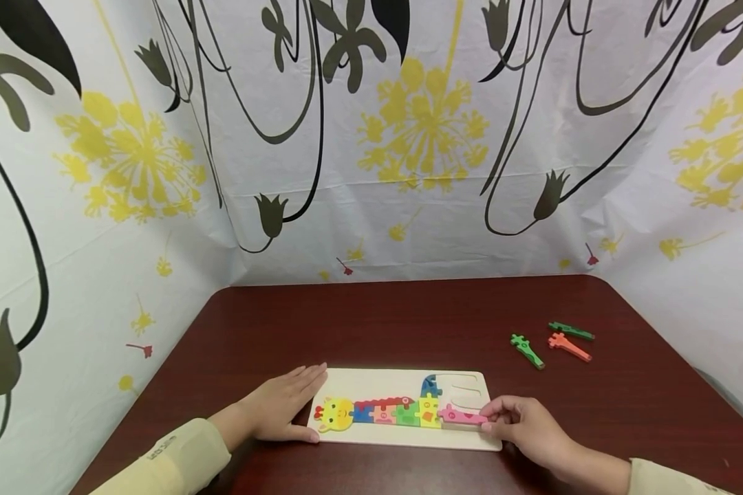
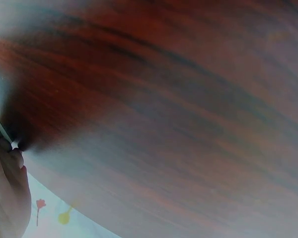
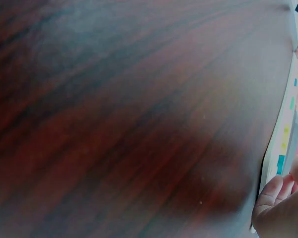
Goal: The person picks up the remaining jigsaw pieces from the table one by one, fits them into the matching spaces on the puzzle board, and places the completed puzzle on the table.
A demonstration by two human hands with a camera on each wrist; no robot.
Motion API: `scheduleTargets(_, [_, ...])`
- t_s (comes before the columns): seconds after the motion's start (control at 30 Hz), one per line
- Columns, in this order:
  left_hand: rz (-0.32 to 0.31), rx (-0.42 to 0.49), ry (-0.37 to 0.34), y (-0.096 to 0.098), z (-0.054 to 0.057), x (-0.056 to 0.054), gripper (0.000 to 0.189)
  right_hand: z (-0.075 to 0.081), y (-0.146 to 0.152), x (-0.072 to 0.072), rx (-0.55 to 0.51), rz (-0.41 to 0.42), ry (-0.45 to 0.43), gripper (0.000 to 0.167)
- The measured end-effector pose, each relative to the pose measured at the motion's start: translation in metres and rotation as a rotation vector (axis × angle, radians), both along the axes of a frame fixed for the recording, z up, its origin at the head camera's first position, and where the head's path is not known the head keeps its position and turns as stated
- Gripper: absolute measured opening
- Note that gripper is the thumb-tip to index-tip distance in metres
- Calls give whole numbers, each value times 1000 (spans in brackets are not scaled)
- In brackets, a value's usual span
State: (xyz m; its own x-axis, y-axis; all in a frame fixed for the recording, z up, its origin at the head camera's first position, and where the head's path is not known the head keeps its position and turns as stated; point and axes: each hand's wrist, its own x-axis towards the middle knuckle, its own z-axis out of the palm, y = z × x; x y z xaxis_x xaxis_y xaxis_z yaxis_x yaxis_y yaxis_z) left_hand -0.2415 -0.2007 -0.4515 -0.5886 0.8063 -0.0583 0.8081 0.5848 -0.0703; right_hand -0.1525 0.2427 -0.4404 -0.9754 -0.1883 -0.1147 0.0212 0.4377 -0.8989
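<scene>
A pale wooden puzzle board (image 1: 378,379) lies on the table, with a giraffe's yellow head (image 1: 336,414) at its left and coloured body pieces in a row. My left hand (image 1: 287,404) rests at the board's left edge, fingers straight and thumb along the lower corner; the left wrist view catches part of this hand (image 2: 9,191). Between thumb and fingers, my right hand (image 1: 529,425) pinches the end of a pink spotted puzzle piece (image 1: 461,416). That piece sits slightly raised over its slot, its knobbed end beside the yellow body piece (image 1: 429,411).
Two green puzzle pieces (image 1: 528,351) and an orange one (image 1: 569,346) lie on the table (image 1: 371,323) beyond the board's right end. Outlined leg slots (image 1: 464,385) show at the board's upper right. A patterned cloth (image 1: 359,158) hangs behind and beside the table.
</scene>
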Motion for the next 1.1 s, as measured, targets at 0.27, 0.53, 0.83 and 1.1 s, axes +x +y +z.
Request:
scheduleTargets(0.27, [0,0,6,-1,-1,0,103,-3,-2,-1,15,-3,-7,18])
scheduleTargets(0.53, [-4,-2,14,-1,-3,-1,102,-5,-2,-3,25,10,2,18])
scheduleTargets(0.83, [-3,-3,9,-1,-1,-1,102,-4,-2,-3,31,16,1,17])
scheduleTargets(1.1, [1,-3,2,-1,-2,0,102,-5,-3,-2,39,11,-1,17])
